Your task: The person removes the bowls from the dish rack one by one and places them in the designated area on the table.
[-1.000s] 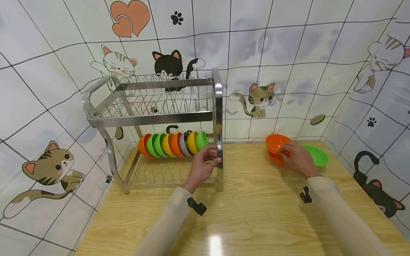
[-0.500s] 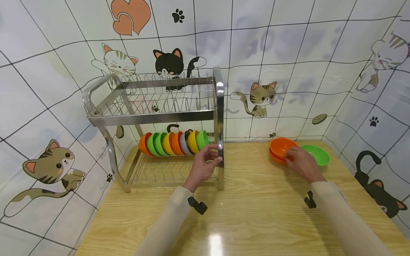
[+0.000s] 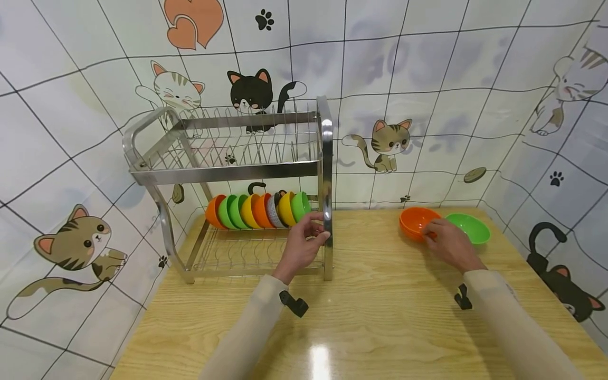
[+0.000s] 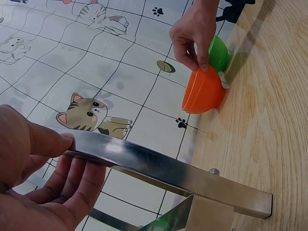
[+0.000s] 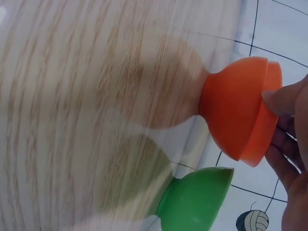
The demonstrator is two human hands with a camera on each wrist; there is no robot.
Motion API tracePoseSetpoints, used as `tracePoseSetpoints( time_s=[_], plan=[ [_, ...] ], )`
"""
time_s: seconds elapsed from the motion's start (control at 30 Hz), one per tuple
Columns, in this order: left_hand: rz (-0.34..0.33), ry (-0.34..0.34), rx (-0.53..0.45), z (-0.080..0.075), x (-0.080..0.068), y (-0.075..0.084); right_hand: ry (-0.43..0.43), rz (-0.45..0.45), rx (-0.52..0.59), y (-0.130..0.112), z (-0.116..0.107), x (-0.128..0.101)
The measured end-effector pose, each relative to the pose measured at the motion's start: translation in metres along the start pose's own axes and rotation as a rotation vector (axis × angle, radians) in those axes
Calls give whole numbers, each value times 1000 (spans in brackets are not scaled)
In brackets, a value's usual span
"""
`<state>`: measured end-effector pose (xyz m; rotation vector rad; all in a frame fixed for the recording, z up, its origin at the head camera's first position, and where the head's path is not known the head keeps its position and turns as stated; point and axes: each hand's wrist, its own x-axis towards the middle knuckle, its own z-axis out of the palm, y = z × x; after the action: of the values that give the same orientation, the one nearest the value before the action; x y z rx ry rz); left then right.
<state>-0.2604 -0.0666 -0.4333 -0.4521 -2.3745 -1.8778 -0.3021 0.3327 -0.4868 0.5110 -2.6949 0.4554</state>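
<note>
Orange bowls (image 3: 416, 221), two of them nested one in the other, stand near the far right corner of the surface (image 3: 380, 316), and the right hand (image 3: 448, 244) pinches their rim with thumb and fingers (image 5: 284, 98). They are smooth plastic, round, with a narrow foot. Just beside them, nearer the right edge, stands a green bowl (image 3: 471, 228) of the same shape. The left hand (image 3: 300, 248) holds the front right post of the dish rack (image 3: 325, 174), its thumb and fingers (image 4: 79, 185) curled around the flat steel bar. This rack is shiny metal with two levels of thin wire and stands at the far left part of the surface. On its lower level a row of bowls (image 3: 258, 211) stands on edge, orange, green and yellow. Pale wood with visible grain and a glossy reflection makes the surface. Behind it the wall (image 3: 427, 79) has white tiles with cartoon cats, paw prints and hearts.
</note>
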Motion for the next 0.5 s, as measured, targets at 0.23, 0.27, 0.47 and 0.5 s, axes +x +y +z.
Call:
tracePoseSetpoints(
  time_s=[0.23,0.27,0.47,0.5],
  plan=[
    [11,-3,-7,-1,1,-1,-40,25,-3,-1,-2,3],
    [11,-2,-8,-1,1,-1,-43,26,-2,-1,-2,3],
    [0,3,-21,0,-1,-1,-63,34,1,-1,0,3],
    [-2,3,-20,0,-1,-1,-64,36,-2,-1,1,3]
  ],
)
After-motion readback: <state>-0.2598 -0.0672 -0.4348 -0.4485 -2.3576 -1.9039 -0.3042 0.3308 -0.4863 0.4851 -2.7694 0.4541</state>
